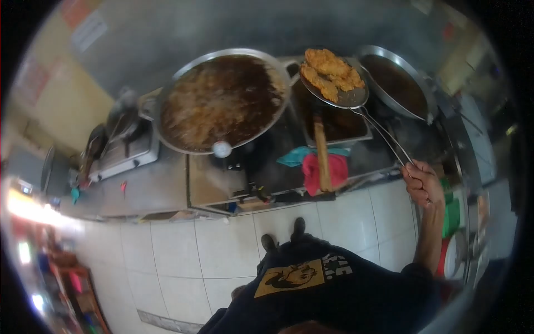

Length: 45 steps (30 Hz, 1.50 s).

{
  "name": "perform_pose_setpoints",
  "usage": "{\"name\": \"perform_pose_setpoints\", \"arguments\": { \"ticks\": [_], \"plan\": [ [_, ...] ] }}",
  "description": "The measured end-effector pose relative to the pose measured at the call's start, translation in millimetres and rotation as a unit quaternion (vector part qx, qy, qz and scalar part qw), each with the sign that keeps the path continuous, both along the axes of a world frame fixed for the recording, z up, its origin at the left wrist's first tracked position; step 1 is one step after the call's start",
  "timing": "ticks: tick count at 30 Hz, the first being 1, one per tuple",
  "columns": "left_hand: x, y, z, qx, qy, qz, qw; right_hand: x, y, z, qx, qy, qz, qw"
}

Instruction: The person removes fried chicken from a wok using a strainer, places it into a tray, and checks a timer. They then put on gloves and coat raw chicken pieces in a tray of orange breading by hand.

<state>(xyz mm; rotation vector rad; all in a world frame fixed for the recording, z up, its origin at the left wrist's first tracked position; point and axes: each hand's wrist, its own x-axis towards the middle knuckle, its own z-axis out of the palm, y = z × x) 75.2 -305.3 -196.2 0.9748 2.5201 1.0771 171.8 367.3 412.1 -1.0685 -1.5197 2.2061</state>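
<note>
Gripping the far end of a long twin-wire handle (384, 133), the right hand (423, 182) has its fingers curled shut around the wires, wrist turned inward. From this grip the round metal mesh skimmer (350, 100) lies up and to the left, with its long axis running diagonally away from the body. Its bowl sits level and carries several golden-brown battered fried pieces (331, 69). The bowl hangs above the far end of a rectangular steel tray (339, 128), between the big round steel wok of bubbling dark oil (183, 148) on the left and a smaller steel wok (400, 58) on the right. A wooden handle (321, 158) lies across a red cloth (336, 167) at the counter edge. The left hand is out of view, so only the right is anywhere near the skimmer
</note>
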Motion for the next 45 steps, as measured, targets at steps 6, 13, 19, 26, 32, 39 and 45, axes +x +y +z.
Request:
{"name": "perform_pose_setpoints", "arguments": {
  "ticks": [6, 13, 19, 26, 32, 39, 45],
  "plan": [
    [-31, 30, 27, -0.107, -0.276, 0.083, 0.951, 38, -6, 10, 0.0, -0.097, -0.074, 0.993],
    [-173, 139, 55, -0.057, -0.508, 0.308, 0.803, -50, 133, -91, -0.009, -0.028, 0.004, 1.0],
    [-170, 138, 90, -0.034, -0.459, 0.35, 0.816, -137, 228, -126, -0.191, -0.064, 0.03, 0.979],
    [-116, 115, 97, -0.079, -0.35, 0.287, 0.888, -31, 113, -117, 0.248, -0.297, 0.074, 0.919],
    [-232, 194, 215, -0.099, -0.071, 0.332, 0.936, 18, 89, -242, 0.586, -0.496, 0.116, 0.63],
    [-247, 284, 449, 0.106, 0.06, 0.239, 0.963, -16, 47, -122, 0.669, -0.394, 0.079, 0.625],
    [-249, 361, 453, 0.116, 0.225, 0.078, 0.964, -146, 20, -31, 0.575, -0.242, 0.134, 0.77]
  ]
}}
